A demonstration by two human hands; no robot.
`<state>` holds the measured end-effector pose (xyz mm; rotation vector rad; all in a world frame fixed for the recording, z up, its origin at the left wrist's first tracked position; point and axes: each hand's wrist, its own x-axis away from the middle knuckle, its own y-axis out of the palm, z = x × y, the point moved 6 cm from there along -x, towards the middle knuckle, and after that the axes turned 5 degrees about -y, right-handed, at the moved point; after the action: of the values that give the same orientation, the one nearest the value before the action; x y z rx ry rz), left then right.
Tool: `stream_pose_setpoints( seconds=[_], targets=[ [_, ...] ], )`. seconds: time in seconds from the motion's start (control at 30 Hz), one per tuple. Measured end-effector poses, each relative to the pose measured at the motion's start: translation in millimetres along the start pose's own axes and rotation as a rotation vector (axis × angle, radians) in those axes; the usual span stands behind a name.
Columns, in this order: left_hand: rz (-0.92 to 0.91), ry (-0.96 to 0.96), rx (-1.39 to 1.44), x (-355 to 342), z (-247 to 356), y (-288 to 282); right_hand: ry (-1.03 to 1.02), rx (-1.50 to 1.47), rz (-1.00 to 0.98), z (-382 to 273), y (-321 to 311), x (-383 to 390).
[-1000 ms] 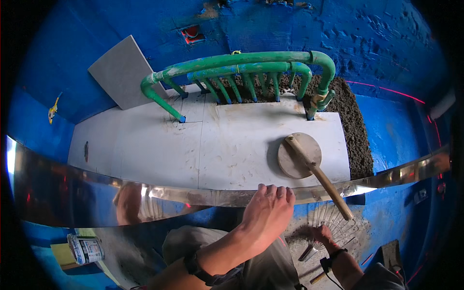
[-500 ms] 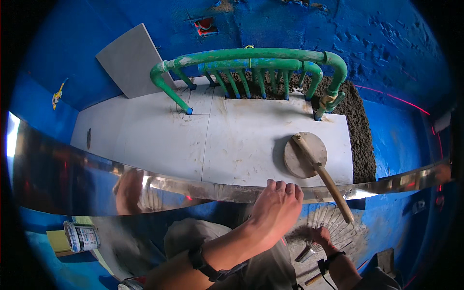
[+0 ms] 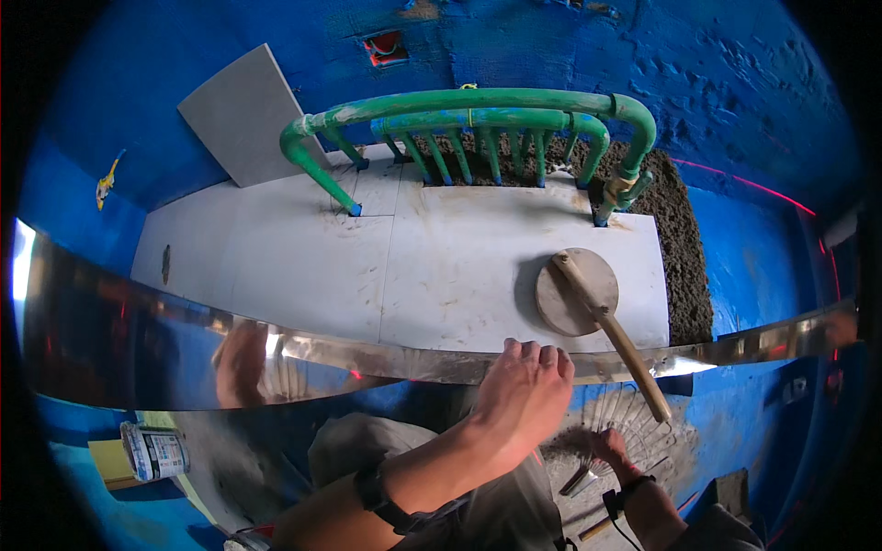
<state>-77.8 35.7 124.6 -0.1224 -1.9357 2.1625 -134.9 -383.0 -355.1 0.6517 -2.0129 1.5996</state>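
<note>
Gripping a shiny metal bar (image 3: 441, 364): left hand (image 3: 525, 390), fingers bent over its edge. Bar lies under fingertips, running nine to three o'clock. Mallet head (image 3: 557, 298) on white tile (image 3: 459, 275), one o'clock from them. Right hand (image 3: 611, 448) at five, by wire rake (image 3: 581, 479); grip unclear.

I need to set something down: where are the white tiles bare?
Free: the white tiles between green pipes and metal bar, left of the round mallet. Crowded: among the pipe legs, and at the mallet, near the left hand.
</note>
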Motion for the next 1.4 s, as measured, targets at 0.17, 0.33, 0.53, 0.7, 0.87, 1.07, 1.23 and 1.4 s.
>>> stream_pose_setpoints(
  seconds=[0.17,0.33,0.53,0.7,0.87,1.07,1.23,1.4],
  targets=[
    [-0.046,-0.03,-0.034,7,-6,8,-0.073,0.001,-0.101,-40,-4,7],
    [-0.014,-0.004,-0.04,3,-1,2,-0.074,0.009,-0.073,-32,-7,7],
    [-0.027,-0.003,-0.043,3,-1,4,0.009,-0.105,-0.138,-45,-21,19],
    [-0.051,-0.02,-0.015,4,-3,6,0.011,-0.081,-0.183,-59,-32,27],
    [-0.107,-0.017,-0.003,0,-1,7,0.017,-0.048,-0.141,-38,-18,16],
    [-0.143,-0.013,0.003,1,-1,9,0.007,-0.128,-0.099,-38,-13,16],
    [-0.171,-0.023,-0.007,2,-2,6,-0.012,-0.195,-0.159,-48,-15,19],
    [-0.095,0.009,-0.01,1,1,4,0.024,-0.046,-0.139,-32,-14,14]
  ],
)
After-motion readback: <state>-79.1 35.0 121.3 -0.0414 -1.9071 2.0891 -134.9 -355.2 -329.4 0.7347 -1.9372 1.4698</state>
